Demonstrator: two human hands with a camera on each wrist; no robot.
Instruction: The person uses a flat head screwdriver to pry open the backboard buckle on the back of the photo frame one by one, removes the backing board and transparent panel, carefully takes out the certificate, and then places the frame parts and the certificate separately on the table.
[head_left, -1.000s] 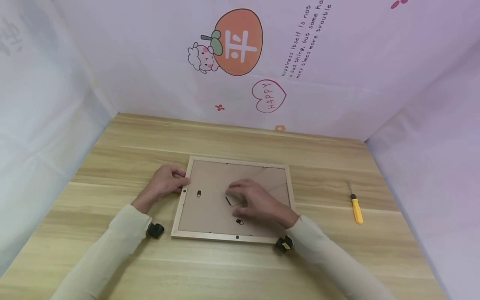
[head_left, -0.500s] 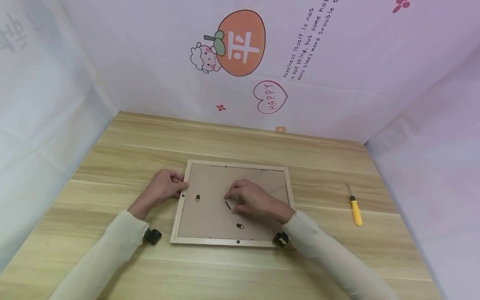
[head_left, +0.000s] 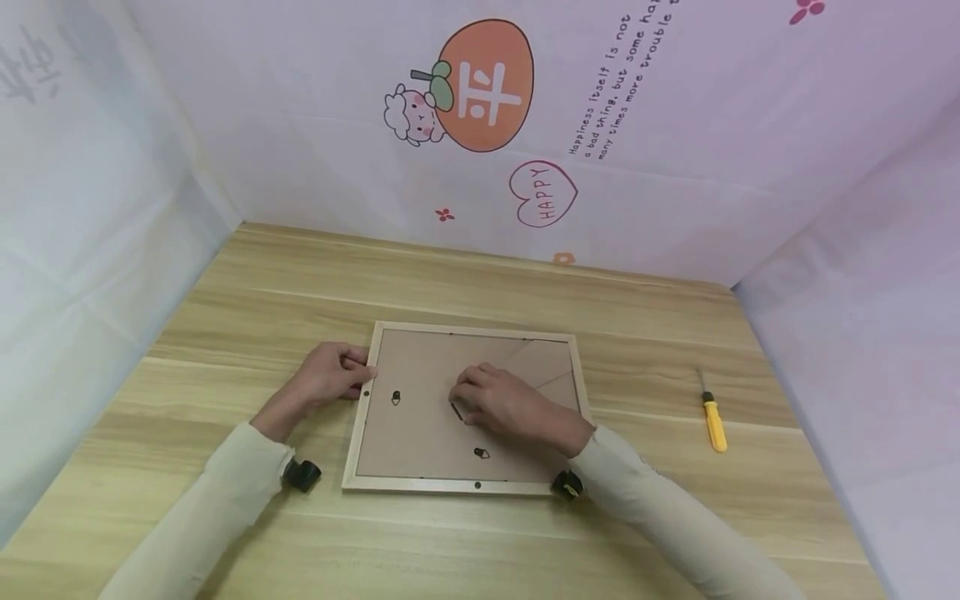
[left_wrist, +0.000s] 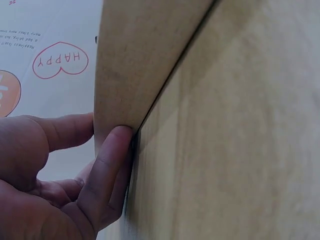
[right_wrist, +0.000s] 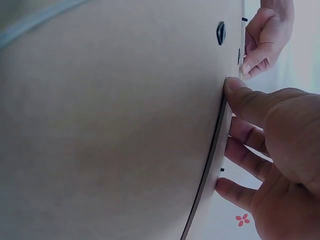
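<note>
A light wooden picture frame (head_left: pixel 412 484) lies back side up on the table, with its brown backing board (head_left: pixel 420 442) showing. My left hand (head_left: pixel 330 372) pinches the frame's left side; in the left wrist view the thumb is at the upper edge and a finger (left_wrist: pixel 107 160) lies along the outer side. Over the middle of the board, my right hand (head_left: pixel 504 404) has its fingertips lowered beside a short dark slit (head_left: pixel 457 411). The right wrist view shows its thumb (right_wrist: pixel 245 100) at one end of that slit and several fingertips touching the surface beyond it.
Two small dark hanging rings (head_left: pixel 396 397) are fixed to the board. A yellow-handled screwdriver (head_left: pixel 715 425) lies at the right on the wooden table (head_left: pixel 637 333). White printed cloth walls (head_left: pixel 337 183) stand behind and at both sides.
My right thumb and fingers have drawn closer together beside the slit. My left hand keeps its hold on the frame; the head view has shifted slightly.
</note>
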